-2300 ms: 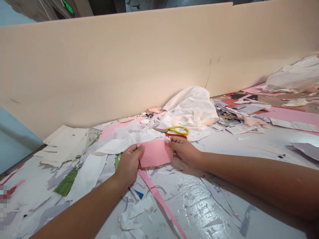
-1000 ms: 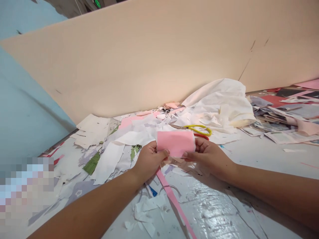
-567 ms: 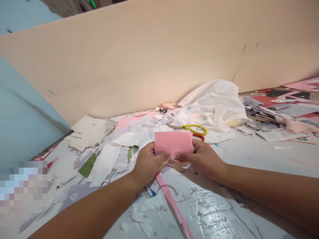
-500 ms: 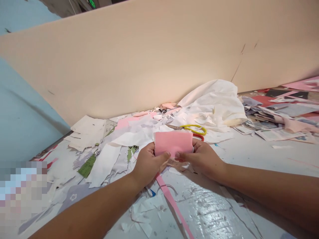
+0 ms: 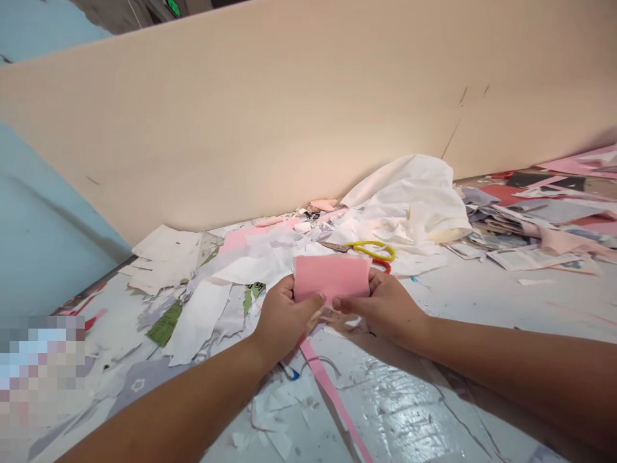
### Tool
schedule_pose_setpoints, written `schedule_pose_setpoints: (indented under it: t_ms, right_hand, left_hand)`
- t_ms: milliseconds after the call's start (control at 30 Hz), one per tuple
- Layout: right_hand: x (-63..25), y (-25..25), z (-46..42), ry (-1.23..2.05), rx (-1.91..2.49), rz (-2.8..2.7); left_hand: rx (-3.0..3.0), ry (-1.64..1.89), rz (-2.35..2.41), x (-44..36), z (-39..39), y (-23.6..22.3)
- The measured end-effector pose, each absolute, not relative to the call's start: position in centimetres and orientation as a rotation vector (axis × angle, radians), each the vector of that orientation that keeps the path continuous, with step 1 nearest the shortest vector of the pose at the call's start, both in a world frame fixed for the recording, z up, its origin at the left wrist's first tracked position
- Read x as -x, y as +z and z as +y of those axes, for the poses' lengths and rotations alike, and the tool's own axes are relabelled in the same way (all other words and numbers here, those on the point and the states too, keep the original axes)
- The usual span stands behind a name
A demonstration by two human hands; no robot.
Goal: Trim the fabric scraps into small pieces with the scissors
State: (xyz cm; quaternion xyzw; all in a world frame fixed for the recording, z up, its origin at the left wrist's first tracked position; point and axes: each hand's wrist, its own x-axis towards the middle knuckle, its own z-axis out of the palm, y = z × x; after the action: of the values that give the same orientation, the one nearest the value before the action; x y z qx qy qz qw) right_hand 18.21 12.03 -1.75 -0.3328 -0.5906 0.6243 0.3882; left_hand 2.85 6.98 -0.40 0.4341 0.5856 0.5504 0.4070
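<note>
No word, brand or number could be read. The larger green scrap on the left bore faint rows of what looked like print, too small to make out. Bold dark marks showed beside the smaller green scrap, unclear as characters. The glowing green panel at the top edge was too blurred to read.

Head view, forward-down over both hands, seemingly close.
</note>
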Motion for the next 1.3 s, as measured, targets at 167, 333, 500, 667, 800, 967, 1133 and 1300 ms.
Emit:
schedule_pose_setpoints:
  t_ms: [167, 333, 500, 667, 800, 967, 1133, 1300]
  right_hand:
    - [-18.5, -1.9, 12.4, 1.659, 0.755, -1.439]
    - [-18.7, -2.0, 12.8, 1.701, 0.78, -1.411]
    - [-18.8, -2.0, 12.9, 1.768, 0.723, -1.36]
    - [-18.8, -1.9, 12.8, 1.802, 0.704, -1.334]
    - [-18.9, -1.9, 12.7, 1.794, 0.742, -1.269]
    - [-18.8, -1.7, 12.4, 1.837, 0.766, -1.262]
    - [-18.9, -2.0, 12.6, 1.838, 0.779, -1.279]
    - [-18.9, -2.6, 12.9, 1.738, 0.82, -1.383]
  left_hand:
    - [-1.078, 1.386, 1.425, -2.4, 7.3, -0.7]
    - [-1.058, 1.378, 1.331, -1.4, 7.8, -1.2]
    - [-0.999, 1.363, 1.228, -1.1, 8.0, -1.2]
    - [-0.908, 1.377, 1.113, -1.2, 7.9, -0.9]
    - [-0.921, 1.369, 1.128, -0.8, 8.1, -1.2]
    - [-0.939, 1.383, 1.184, -0.4, 8.2, -1.6]
    - [-0.985, 1.332, 1.204, -0.6, 8.1, -1.7]
    - [-1.067, 1.323, 1.277, -0.5, 8.1, -1.9]
